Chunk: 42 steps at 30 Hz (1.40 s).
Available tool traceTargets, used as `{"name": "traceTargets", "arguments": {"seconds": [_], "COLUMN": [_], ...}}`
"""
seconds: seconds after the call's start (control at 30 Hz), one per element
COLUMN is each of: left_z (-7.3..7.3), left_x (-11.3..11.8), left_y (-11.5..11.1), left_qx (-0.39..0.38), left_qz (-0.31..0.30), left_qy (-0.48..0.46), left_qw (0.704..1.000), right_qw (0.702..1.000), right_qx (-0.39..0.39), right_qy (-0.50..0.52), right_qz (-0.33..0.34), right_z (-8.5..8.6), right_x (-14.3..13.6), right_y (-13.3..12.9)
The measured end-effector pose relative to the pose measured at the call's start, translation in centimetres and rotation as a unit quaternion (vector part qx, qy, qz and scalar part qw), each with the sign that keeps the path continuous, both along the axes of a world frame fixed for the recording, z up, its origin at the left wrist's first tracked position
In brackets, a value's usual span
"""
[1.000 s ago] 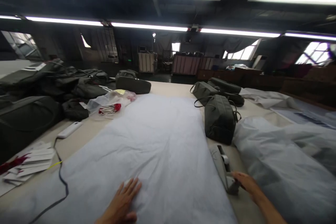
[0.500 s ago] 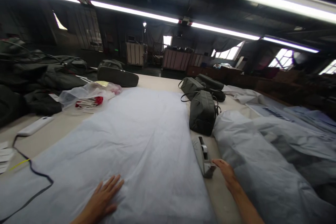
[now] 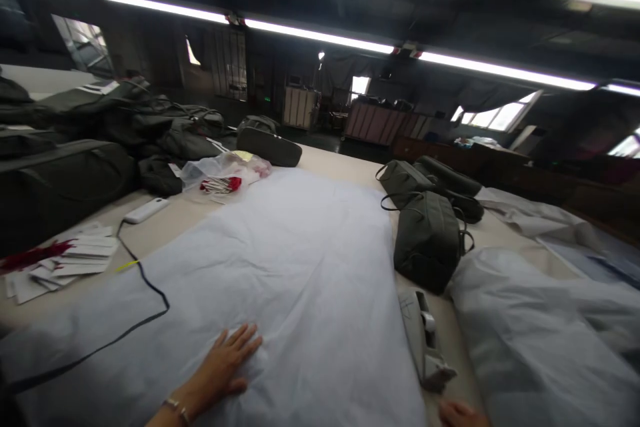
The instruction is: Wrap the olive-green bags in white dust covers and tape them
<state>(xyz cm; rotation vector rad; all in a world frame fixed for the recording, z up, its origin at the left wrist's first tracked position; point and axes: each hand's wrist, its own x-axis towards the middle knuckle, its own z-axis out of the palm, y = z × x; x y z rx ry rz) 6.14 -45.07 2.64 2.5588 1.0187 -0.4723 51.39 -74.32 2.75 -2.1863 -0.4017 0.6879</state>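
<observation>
A large white plastic sheet or bag (image 3: pixel 310 267) lies spread over the table. My left hand (image 3: pixel 225 363) rests flat on it, fingers spread. A grey tape dispenser (image 3: pixel 420 340) with a roll of tape in it stands beside the sheet's right edge. Just below its front end, at the bottom of the picture, my right hand (image 3: pixel 461 413) is partly cut off. Its visible fingers look curled together; whatever may be between them is too small to make out.
Dark bags (image 3: pixel 430 237) stand behind the dispenser. At the right lies a filled translucent plastic bag (image 3: pixel 540 327). More dark bags (image 3: pixel 65 180), paper tags (image 3: pixel 75 257), a white power strip (image 3: pixel 146 210) and its dark cord (image 3: pixel 145 277) are at the left.
My right hand has moved from the dispenser's front end back towards me. My left hand stays flat on the sheet. The view has turned left.
</observation>
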Motion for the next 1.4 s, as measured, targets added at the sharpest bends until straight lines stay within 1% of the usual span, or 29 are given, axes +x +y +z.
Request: {"name": "traceTargets", "arguments": {"seconds": [0.03,0.1,0.13,0.2,0.23,0.27,0.3,0.37,0.4,0.47,0.57,0.63,0.73,0.83,0.93,1.0,1.1,1.17,1.23,1.27,1.33,1.4], "left_z": [0.0,-0.3,-0.6,-1.3,-1.7,-2.1,-2.5,-3.1,-3.2,-3.2,-2.7,-2.4,-2.6,-3.3,-3.7,-3.5,-2.6,-2.2,-2.3,-2.5,-3.3,-4.4], "left_x": [0.0,-0.1,-0.1,-0.3,-0.4,-0.5,-0.5,-0.5,-0.5,-0.3,-0.1,-0.1,-0.3,-0.4,-0.4,-0.5,-0.7,-0.8,-0.7,-0.5,0.0,0.8], "left_y": [-0.1,-0.1,-0.1,0.0,0.1,0.2,0.2,0.4,0.4,0.3,0.2,0.2,0.2,0.2,0.1,0.2,0.8,1.8,3.2,3.9,5.5,6.8], "left_qx": [-0.003,-0.004,-0.003,0.003,0.004,0.004,0.002,-0.006,-0.011,-0.024,-0.048,-0.059,-0.07,-0.068,-0.058,-0.061,-0.071,-0.047,0.009,0.042,0.09,0.096], "left_qz": [0.002,0.004,0.002,-0.006,-0.009,-0.01,-0.011,-0.011,-0.01,-0.005,0.01,0.018,0.023,0.007,-0.002,-0.002,0.004,0.019,0.023,0.019,0.004,-0.011], "left_qy": [-0.004,-0.012,-0.018,-0.031,-0.034,-0.034,-0.035,-0.036,-0.039,-0.045,-0.045,-0.051,-0.067,-0.074,-0.078,-0.082,-0.096,-0.119,-0.15,-0.165,-0.178,-0.171], "left_qw": [1.0,1.0,1.0,0.999,0.999,0.999,0.999,0.999,0.999,0.999,0.998,0.997,0.995,0.995,0.995,0.995,0.993,0.992,0.988,0.985,0.98,0.981], "right_qw": [0.999,0.989,0.979,0.957,0.944,0.937,0.935,0.939,0.943,0.949,0.953,0.949,0.935,0.926,0.927,0.935,0.946,0.943,0.927,0.913,0.874,0.839], "right_qx": [0.017,0.069,0.093,0.13,0.136,0.133,0.13,0.113,0.098,0.052,-0.046,-0.105,-0.162,-0.187,-0.185,-0.166,-0.11,-0.062,-0.02,-0.007,0.003,-0.013], "right_qy": [0.034,0.079,0.09,0.121,0.147,0.159,0.163,0.153,0.144,0.122,0.08,0.05,0.019,-0.017,-0.052,-0.073,-0.135,-0.183,-0.229,-0.257,-0.319,-0.365], "right_qz": [0.028,0.102,0.155,0.228,0.263,0.28,0.287,0.287,0.284,0.284,0.287,0.292,0.313,0.328,0.321,0.306,0.275,0.27,0.295,0.318,0.367,0.404], "right_z": [0.7,2.7,3.8,5.7,6.3,6.6,6.7,6.0,5.3,3.6,0.8,-0.5,-1.4,-1.3,-0.8,-0.3,0.3,0.3,-0.5,-1.1,-2.8,-4.7], "right_x": [-1.2,-4.7,-6.8,-10.8,-12.6,-14.0,-15.1,-16.3,-16.5,-16.5,-16.2,-16.1,-15.9,-15.1,-13.9,-13.1,-12.9,-13.6,-14.9,-15.7,-17.1,-18.0], "right_y": [1.8,6.9,10.0,16.6,19.8,22.7,25.3,29.4,30.9,32.9,34.1,34.5,34.9,35.1,34.4,33.7,32.7,32.6,32.9,33.2,33.9,34.7]}}
